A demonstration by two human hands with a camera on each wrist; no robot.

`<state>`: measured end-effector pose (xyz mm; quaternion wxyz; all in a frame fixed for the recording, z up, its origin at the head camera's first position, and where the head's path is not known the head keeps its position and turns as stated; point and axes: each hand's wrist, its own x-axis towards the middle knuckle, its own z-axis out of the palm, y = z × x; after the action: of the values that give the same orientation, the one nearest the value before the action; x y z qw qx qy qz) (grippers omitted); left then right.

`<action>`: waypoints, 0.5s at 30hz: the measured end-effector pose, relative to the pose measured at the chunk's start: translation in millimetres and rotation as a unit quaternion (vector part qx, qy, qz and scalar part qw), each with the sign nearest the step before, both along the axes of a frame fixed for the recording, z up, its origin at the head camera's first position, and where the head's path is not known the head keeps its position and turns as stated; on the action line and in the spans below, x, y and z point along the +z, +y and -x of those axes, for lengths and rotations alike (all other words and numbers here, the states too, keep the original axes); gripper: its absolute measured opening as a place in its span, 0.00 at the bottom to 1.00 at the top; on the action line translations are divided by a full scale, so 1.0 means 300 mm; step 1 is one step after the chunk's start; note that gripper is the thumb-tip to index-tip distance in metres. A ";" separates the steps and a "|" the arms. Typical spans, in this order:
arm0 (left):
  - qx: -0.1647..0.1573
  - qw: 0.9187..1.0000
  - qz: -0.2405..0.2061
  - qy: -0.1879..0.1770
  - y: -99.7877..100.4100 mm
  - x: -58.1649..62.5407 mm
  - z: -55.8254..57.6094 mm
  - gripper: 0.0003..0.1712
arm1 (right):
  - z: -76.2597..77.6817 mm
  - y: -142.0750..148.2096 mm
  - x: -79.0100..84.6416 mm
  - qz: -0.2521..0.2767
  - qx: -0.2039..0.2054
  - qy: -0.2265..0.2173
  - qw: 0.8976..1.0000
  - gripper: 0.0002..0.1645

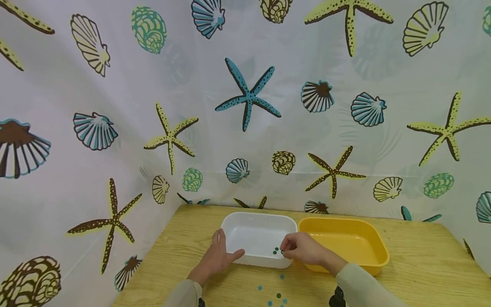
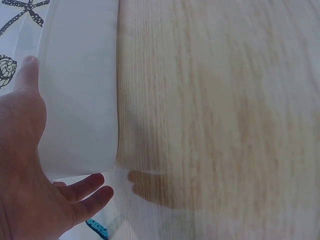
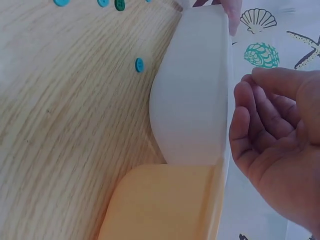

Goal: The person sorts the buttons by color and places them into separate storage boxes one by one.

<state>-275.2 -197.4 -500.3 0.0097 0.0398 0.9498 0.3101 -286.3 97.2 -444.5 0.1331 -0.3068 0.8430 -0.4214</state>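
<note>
A white plastic tub (image 1: 258,215) stands on the wooden table. My left hand (image 1: 218,256) rests against its near left corner, the thumb by the front rim and the fingers loosely spread along the left end. In the left wrist view those fingers (image 2: 92,192) lie past the tub's corner. Over the tub's right part, my right hand (image 1: 303,248) has thumb and index fingertip together, pinching a small dark green button (image 1: 282,252). Two green buttons (image 1: 276,249) lie close by inside the tub. The right wrist view does not show what lies between the fingertips.
A yellow tub (image 1: 383,251) stands beside the white one on the right, under my right forearm. Several loose buttons, blue (image 1: 260,288) and green (image 1: 278,295), lie on the table in front. A shell-and-starfish curtain (image 1: 268,149) hangs behind and at the sides.
</note>
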 end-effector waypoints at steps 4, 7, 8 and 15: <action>0.000 1.000 0.002 0.002 -0.002 -0.002 0.001 0.65 | 0.015 -0.016 -0.008 -0.003 0.001 0.002 1.000 0.04; 0.000 1.000 0.002 0.002 -0.003 -0.001 0.000 0.65 | 0.028 -0.026 -0.008 -0.012 0.000 0.004 1.000 0.04; 0.000 1.000 0.001 0.002 -0.003 -0.001 0.000 0.65 | 0.032 -0.029 -0.008 -0.016 -0.002 0.007 1.000 0.04; -0.001 1.000 0.002 0.008 -0.004 -0.004 0.003 0.65 | 0.065 -0.033 -0.016 -0.021 -0.015 0.003 1.000 0.04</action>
<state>-276.2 -198.5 -501.6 0.0029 0.0432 0.9504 0.3080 -305.8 87.4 -449.4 0.1303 -0.2926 0.8566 -0.4045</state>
